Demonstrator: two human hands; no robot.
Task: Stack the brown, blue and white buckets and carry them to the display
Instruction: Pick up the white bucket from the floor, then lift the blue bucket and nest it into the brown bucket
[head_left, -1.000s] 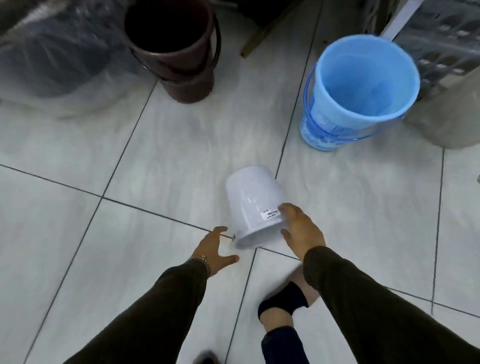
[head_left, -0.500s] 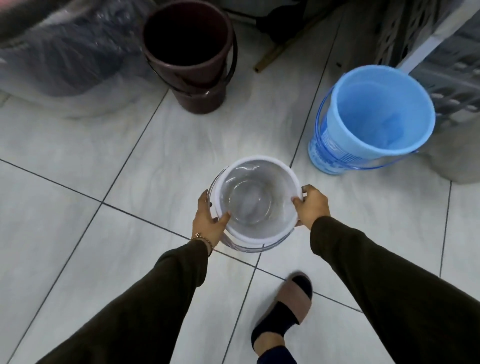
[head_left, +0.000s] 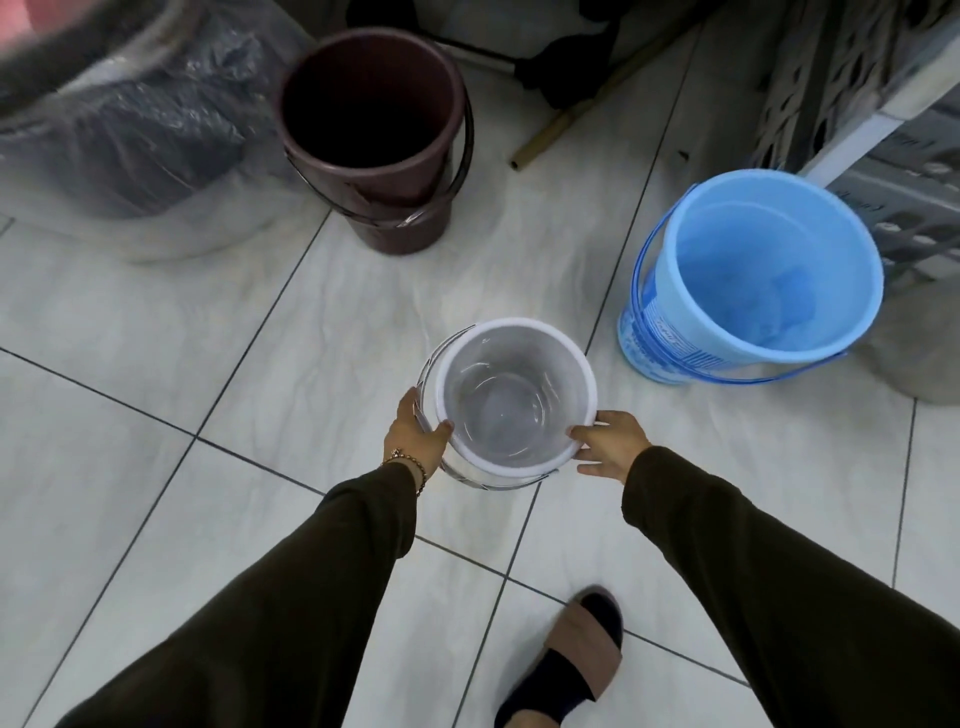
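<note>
There is a single view, from a camera worn on the person's head, looking steeply down and a little forward at a pale tiled floor (head_left: 156, 364), so with only one camera nothing is shared between views. It sits above both outstretched arms, which enter from the bottom edge and reach to mid-frame, with one sandalled foot (head_left: 566, 660) near the bottom edge, almost straight below the lens. The wide lens takes in the floor out to a brown bucket (head_left: 374, 135) near the top and a blue bucket (head_left: 748, 275) at right, bending the edges.
</note>
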